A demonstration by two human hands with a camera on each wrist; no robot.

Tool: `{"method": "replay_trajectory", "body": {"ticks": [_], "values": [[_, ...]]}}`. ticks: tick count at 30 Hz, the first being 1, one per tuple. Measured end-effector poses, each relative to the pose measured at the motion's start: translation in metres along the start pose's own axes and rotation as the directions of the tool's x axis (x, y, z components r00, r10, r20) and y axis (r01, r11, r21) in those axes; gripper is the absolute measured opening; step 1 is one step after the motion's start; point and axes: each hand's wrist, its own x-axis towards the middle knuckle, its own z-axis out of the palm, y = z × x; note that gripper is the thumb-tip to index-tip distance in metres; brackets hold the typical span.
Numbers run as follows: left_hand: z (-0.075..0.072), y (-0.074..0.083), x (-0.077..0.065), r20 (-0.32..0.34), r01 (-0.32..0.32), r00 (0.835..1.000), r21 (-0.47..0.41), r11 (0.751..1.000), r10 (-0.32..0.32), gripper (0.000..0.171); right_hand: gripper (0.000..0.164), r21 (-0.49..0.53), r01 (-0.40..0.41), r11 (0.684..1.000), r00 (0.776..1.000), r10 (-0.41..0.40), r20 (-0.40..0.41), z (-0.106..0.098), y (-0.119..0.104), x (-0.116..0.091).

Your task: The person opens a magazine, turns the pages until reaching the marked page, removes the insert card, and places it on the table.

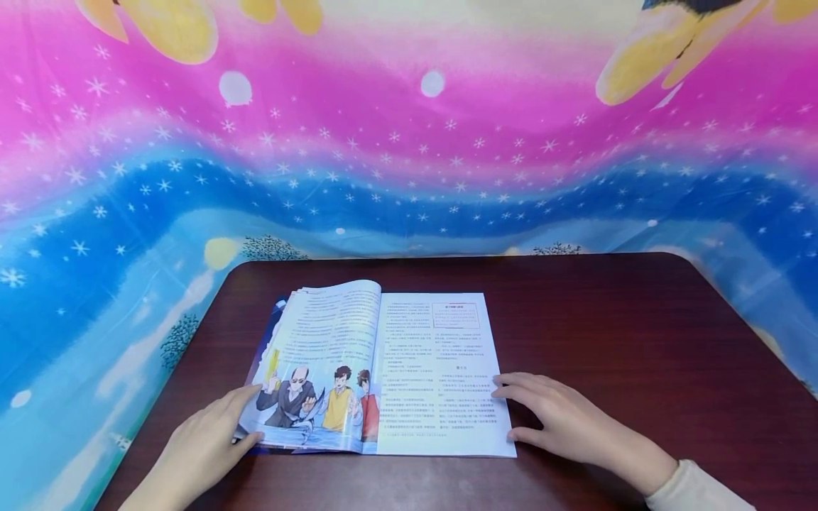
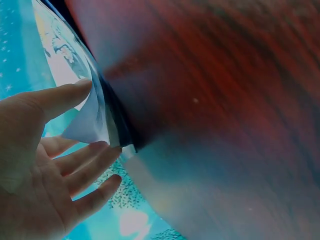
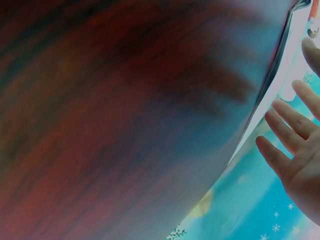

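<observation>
An open magazine [image 1: 441, 365] lies on the table, its left page bowed upward towards the fold. Printed text fills the right page, and a colour drawing of three figures [image 1: 339, 404] covers the lower left page. At the lower left edge, my left hand [image 1: 198, 443] pinches the pages; in the left wrist view its thumb [image 2: 67, 97] presses on the leaves with fingers on the other side. My right hand [image 1: 562, 419] is beside the right page, fingertips at its edge. The right wrist view shows the fingers [image 3: 287, 125] spread and relaxed.
The dark reddish-brown table [image 1: 607, 326] has rounded far corners and a glossy surface. Behind and around it hangs a pink and blue cloth [image 1: 409, 156] with snowflakes. A light sleeve [image 1: 696, 486] covers my right forearm.
</observation>
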Motion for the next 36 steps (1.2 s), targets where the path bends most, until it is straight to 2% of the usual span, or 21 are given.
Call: {"method": "replay_trajectory", "body": {"ticks": [10, 17, 22, 28, 36], "values": [[0.0035, -0.0057, 0.0013, 0.091, 0.046, 0.995, -0.019, 0.999, -0.044, 0.059, 0.052, 0.023, -0.058, 0.998, 0.991, 0.055, 0.122, 0.0033, -0.0048, 0.0009], [0.0035, -0.0053, 0.0025, 0.150, 0.066, 0.987, -0.057, 0.996, -0.057, 0.058, 0.053, 0.037, -0.084, 0.996, 0.987, 0.078, 0.142, 0.0047, -0.0034, 0.0002], [0.0039, -0.0060, 0.0020, 0.168, 0.069, 0.984, -0.075, 0.995, -0.056, 0.058, 0.053, 0.058, -0.094, 0.994, 0.986, 0.085, 0.142, 0.0047, -0.0028, -0.0003], [0.0054, -0.0047, 0.0005, 0.161, 0.061, 0.986, -0.072, 0.996, -0.048, 0.056, 0.053, 0.087, -0.135, 0.987, 0.977, 0.118, 0.179, 0.0029, -0.0039, 0.0009], [0.0047, -0.0027, 0.0008, 0.170, 0.046, 0.985, -0.061, 0.997, -0.035, 0.055, 0.052, 0.070, -0.129, 0.989, 0.978, 0.115, 0.174, -0.0003, -0.0047, 0.0038]]}}
